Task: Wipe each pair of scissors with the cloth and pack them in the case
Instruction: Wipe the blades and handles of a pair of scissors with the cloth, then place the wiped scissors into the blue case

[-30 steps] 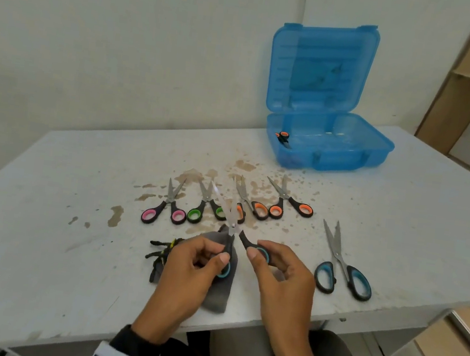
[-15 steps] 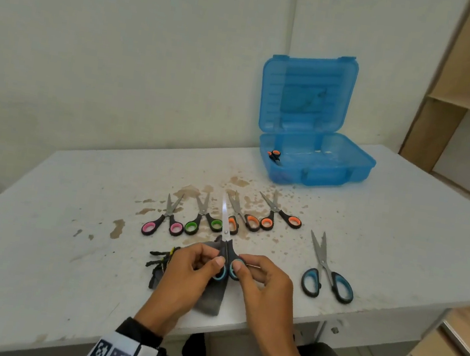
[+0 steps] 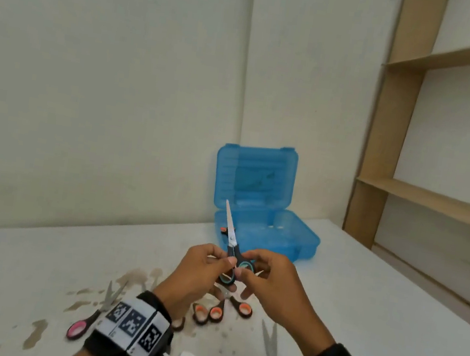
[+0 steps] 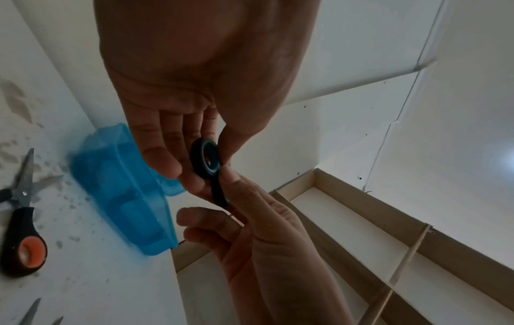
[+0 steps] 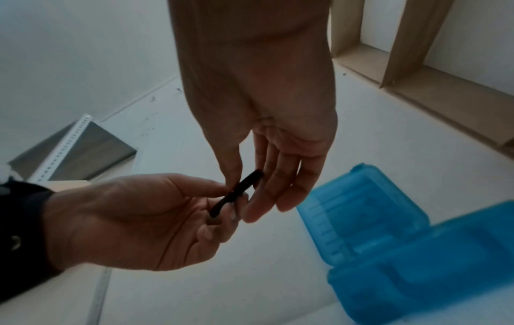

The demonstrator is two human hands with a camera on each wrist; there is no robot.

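Both hands hold one pair of scissors (image 3: 232,241) up in the air in front of the case, blades together and pointing up. Its handles are black with teal linings. My left hand (image 3: 223,269) pinches the lower handle ring (image 4: 207,158) between thumb and fingers. My right hand (image 3: 246,266) pinches the other ring (image 5: 240,191). The open blue case (image 3: 305,244) stands at the back of the table, lid (image 3: 254,177) upright, with an orange-handled pair (image 3: 223,230) at its left edge. The cloth is not in view.
Several scissors lie on the stained white table (image 3: 37,265) under my hands: a pink-handled pair (image 3: 79,327), orange-handled pairs (image 3: 211,312), and a blue-handled pair (image 3: 268,346) at the bottom right. Wooden shelving (image 3: 404,200) stands beyond the table's right side.
The scissors' blades came together, and both hands lifted the pair off the cloth and up toward the case. The head view tilted upward, leaving the cloth out of view.
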